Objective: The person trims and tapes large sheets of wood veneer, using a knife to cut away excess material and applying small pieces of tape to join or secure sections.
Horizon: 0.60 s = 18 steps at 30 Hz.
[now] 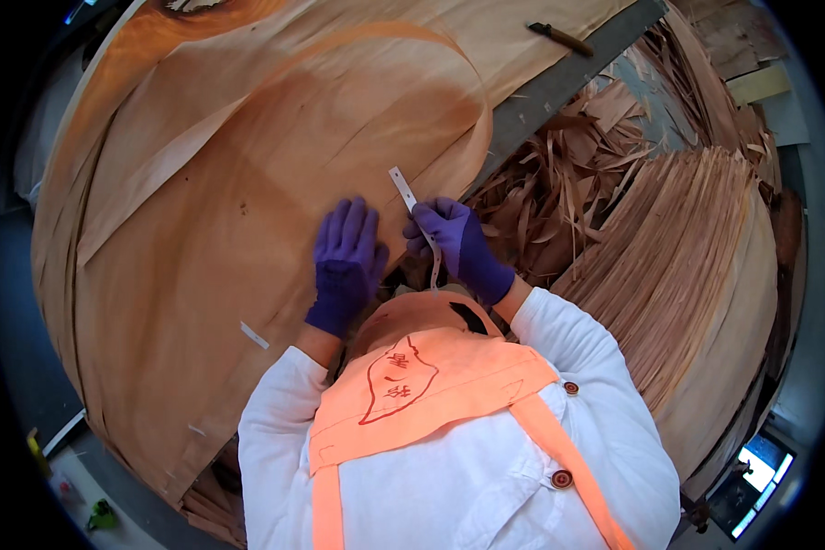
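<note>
My left hand [346,261], in a purple glove, lies flat with its fingers stretched out on a wide, light-brown wood veneer sheet [220,266]. To its right, my gloved right hand [466,246] pinches a narrow white strip of perforated tape [401,186] between thumb and fingers. One end of the tape points up and to the left over the sheet; the other hangs down towards my orange apron [431,385]. A short piece of white tape [254,335] sits on the veneer, left of my left forearm. A long, thin veneer strip [367,32] curls in an arc across the sheet.
A knife with a wooden handle [561,39] lies at the far edge, by a grey straight bar [559,96]. Beyond the bar, torn veneer scraps [550,174] are heaped. At right stands a thick stack of veneer [669,266]. A lit screen [752,481] shows lower right.
</note>
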### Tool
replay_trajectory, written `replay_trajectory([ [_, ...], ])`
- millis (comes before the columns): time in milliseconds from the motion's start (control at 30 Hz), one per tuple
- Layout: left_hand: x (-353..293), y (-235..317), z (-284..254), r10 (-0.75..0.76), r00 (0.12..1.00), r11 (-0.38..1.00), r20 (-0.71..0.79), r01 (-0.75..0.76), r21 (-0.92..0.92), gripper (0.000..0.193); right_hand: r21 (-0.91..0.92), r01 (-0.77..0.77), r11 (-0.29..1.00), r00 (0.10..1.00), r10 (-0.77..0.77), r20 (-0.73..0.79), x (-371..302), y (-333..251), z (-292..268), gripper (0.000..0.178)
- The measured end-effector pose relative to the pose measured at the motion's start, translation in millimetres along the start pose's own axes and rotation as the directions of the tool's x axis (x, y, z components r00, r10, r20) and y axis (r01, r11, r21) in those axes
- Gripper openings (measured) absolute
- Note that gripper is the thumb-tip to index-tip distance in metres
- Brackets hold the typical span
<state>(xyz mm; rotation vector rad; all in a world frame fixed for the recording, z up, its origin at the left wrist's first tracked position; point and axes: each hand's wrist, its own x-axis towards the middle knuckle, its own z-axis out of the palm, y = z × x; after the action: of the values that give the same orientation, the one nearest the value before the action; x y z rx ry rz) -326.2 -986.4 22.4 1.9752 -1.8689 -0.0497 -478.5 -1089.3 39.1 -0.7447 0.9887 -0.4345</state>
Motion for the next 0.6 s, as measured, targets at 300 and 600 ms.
replay_trajectory([
  [300, 27.8, 13.9, -6.2, 0.037, 0.992, 0.994, 0.122, -0.050, 0.101, 0.055, 0.074, -0.011, 0.997, 1.000, 0.013, -0.022, 8.1, 14.5, -7.0, 0.019],
  [600, 45.6, 21.6, -5.9, 0.022, 0.906, 0.925, 0.424, -0.179, 0.334, 0.054, -0.090, 0.036, 0.995, 0.999, -0.035, 0.017, 0.3, 3.1, -13.0, 0.023],
])
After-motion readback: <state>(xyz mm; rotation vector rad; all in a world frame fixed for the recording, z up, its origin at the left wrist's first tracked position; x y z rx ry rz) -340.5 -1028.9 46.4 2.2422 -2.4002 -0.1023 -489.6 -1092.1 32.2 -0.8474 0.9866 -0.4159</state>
